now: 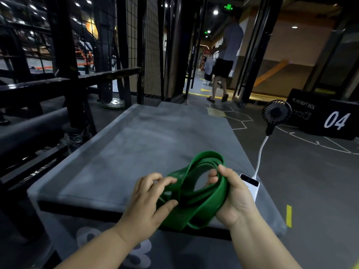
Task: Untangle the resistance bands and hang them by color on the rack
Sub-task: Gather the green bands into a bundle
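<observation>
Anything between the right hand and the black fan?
Head view: a white power bank beside the right hand, which holds the green band, and a white cord running up to the fan.

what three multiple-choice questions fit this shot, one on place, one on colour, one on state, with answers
1. The white power bank lies:
A. at the grey pad's right edge, beside the right hand
B. at the pad's left edge
C. under the pad

2. The resistance band is:
A. red
B. green
C. yellow

3. The band is:
A. hung up
B. bunched in loops between the left hand and the right hand
C. spread flat on the pad

Answers:
1 A: it sits on the pad's right side, just past the right hand.
2 B: every loop is green.
3 B: the right hand grips the bundle and the left hand's fingers and thumb pinch a strand.
</observation>
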Action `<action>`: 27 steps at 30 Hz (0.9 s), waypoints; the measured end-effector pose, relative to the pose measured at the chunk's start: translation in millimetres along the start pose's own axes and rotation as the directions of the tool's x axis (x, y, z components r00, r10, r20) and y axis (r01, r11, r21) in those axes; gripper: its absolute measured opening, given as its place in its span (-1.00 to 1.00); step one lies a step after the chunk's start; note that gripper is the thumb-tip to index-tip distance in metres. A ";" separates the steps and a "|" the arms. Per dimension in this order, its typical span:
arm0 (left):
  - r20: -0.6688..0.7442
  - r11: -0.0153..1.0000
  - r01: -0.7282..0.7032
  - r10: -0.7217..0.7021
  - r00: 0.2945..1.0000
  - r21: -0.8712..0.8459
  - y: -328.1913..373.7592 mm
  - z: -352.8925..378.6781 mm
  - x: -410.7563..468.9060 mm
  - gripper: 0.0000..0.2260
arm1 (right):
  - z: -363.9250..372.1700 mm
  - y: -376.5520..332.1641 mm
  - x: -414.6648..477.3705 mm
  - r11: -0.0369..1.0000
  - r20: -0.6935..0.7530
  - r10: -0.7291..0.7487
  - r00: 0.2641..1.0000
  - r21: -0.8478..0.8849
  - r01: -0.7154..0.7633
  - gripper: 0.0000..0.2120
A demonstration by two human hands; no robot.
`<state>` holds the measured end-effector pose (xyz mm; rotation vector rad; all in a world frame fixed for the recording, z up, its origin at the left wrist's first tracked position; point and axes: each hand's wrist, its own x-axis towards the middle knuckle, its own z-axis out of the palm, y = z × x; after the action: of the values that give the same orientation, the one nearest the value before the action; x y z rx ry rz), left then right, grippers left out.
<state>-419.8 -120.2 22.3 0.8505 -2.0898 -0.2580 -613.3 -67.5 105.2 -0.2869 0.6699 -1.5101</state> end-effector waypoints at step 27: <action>0.292 0.707 0.360 -0.222 0.930 -0.608 39.6 -5.1 -6.6 -0.79 | 4.3 14.8 12.4 0.977 -0.074 -0.041 0.996 0.204 0.055 -0.84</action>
<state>-432.1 -85.6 39.4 0.7242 -1.8117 -1.2241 -599.6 -79.5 97.3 -0.0934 0.5589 -1.6276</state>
